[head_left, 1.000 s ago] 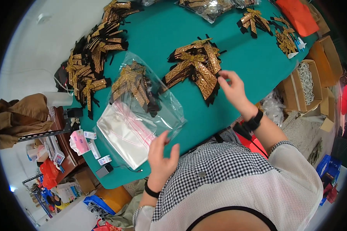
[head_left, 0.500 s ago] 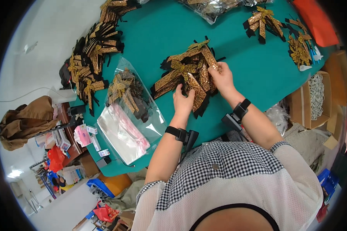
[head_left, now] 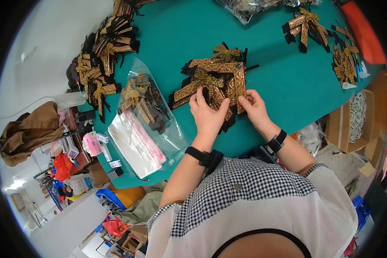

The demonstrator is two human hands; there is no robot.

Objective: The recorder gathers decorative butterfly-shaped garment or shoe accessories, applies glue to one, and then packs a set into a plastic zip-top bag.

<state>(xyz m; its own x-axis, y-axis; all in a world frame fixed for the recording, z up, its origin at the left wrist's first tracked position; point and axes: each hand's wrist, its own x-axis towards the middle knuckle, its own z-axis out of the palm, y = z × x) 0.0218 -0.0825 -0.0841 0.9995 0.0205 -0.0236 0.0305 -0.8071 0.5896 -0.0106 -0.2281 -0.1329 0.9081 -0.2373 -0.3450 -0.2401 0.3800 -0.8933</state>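
Observation:
In front of me on the green table (head_left: 176, 47) lies a small pile of gold sequined bow appliqués with black backing. My left hand (head_left: 208, 112) rests on the nearer bow appliqué (head_left: 208, 81), fingers and thumb spread apart. With thumb and fingers my right hand (head_left: 256, 111) pinches the lower end of a gold strip on a second bow appliqué (head_left: 226, 53), its bow lying farther back. That strip bends in a corner at the pile's right side. Black ends stick out from under both; the lower layers are hidden.
Left of the pile, a clear plastic bag (head_left: 170, 124) holds more appliqués, beside stacked empty bags (head_left: 133, 148). A long row of appliqués (head_left: 99, 88) lines the left edge. More bow appliqués (head_left: 305, 26) lie at far right. A carton of pale rings (head_left: 357, 116) stands off the right edge.
My right hand has moved down along the gold strip to its lower end, and the strip now lies straighter. My left hand has shifted slightly, its thumb moving right. The view has shifted a little.

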